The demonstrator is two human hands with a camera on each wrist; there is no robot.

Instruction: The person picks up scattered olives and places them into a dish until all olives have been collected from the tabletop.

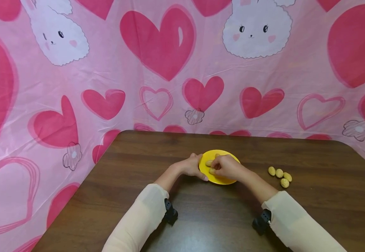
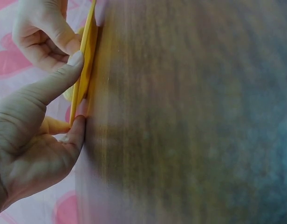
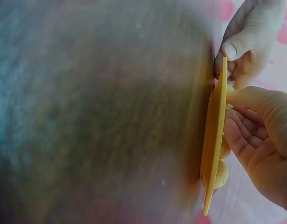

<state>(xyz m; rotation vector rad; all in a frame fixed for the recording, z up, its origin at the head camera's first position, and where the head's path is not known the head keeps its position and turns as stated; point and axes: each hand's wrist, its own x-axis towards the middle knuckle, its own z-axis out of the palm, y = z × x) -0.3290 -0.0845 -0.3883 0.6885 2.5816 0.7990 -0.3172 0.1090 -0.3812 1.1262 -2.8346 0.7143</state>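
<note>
Plate held by left fingers, yellow piece pinched by right fingers.
Four loose pieces are clustered at three o'clock from these, right hand nearer.

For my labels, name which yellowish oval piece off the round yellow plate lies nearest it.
The leftmost yellowish oval piece directly on the brown wooden table; the other three lie farther right.

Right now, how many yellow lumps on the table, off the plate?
4, right of the plate: leftmost lump, lump beside it, rightmost lump, nearest lump. The right forearm may hide more.
</note>
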